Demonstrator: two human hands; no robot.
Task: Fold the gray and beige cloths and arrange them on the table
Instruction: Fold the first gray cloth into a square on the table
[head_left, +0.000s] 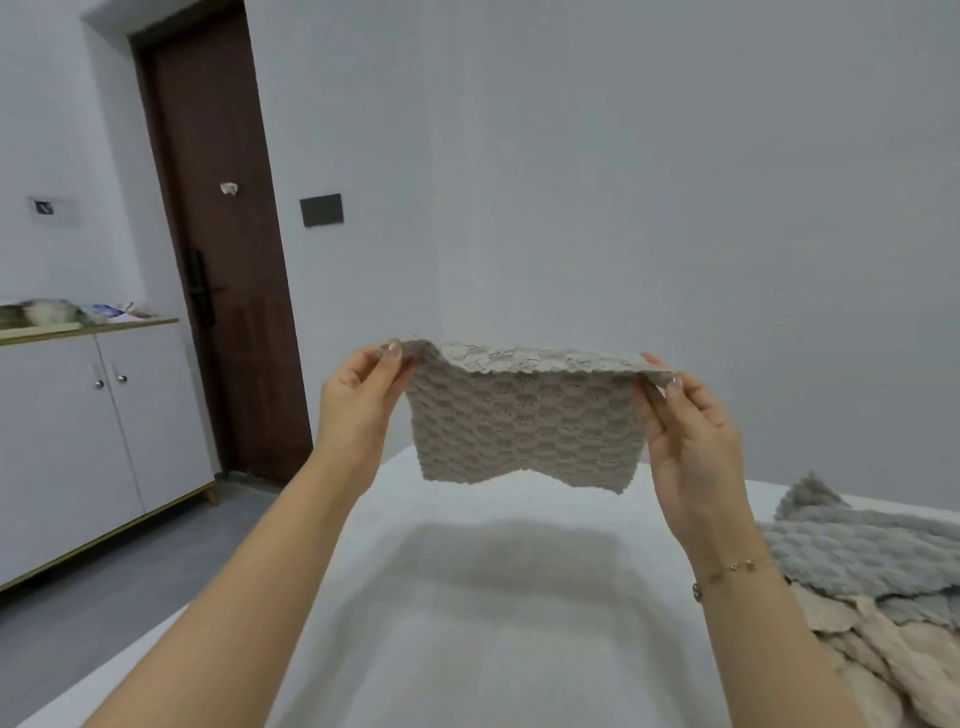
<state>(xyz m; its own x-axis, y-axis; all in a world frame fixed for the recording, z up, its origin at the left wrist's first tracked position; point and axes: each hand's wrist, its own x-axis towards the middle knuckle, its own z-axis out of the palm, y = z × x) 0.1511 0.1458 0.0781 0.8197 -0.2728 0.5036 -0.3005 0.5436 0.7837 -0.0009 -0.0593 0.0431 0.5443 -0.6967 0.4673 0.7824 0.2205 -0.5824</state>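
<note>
Beige textured cloth (524, 421) held up above white table (467, 623), left hand (358, 400) and right hand (691, 431) each pinching 1 top corner, gray cloth (862, 551) heaped at 4 o'clock.

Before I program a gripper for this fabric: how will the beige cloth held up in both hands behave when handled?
Probably floppy: the beige cloth sags between the left hand and right hand, its lower edge hanging wavy. Likely light, since fingertip pinches at the two top corners carry it. Its bumpy knit texture should resist slipping, though that is a guess.
</note>
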